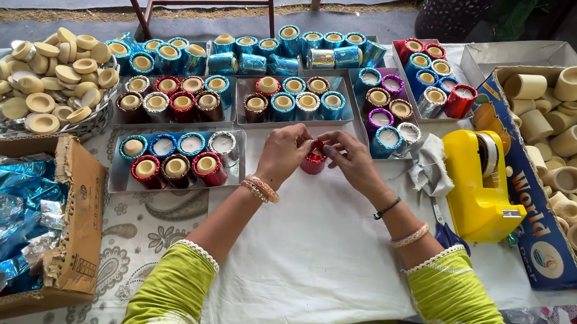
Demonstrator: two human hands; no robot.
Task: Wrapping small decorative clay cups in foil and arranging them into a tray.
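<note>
We hold the small red foil-wrapped cup [315,160] between both hands, left hand [284,152] and right hand [353,161] pinching its sides, above the white cloth [312,253] on the worktop; it looks light, its foil slick and crease-prone; we judge fingertips on the wall safest.

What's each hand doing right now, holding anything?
Left hand: fingers closed on the red foil-wrapped cup.
Right hand: fingers closed on the same cup, opposite side.
</note>
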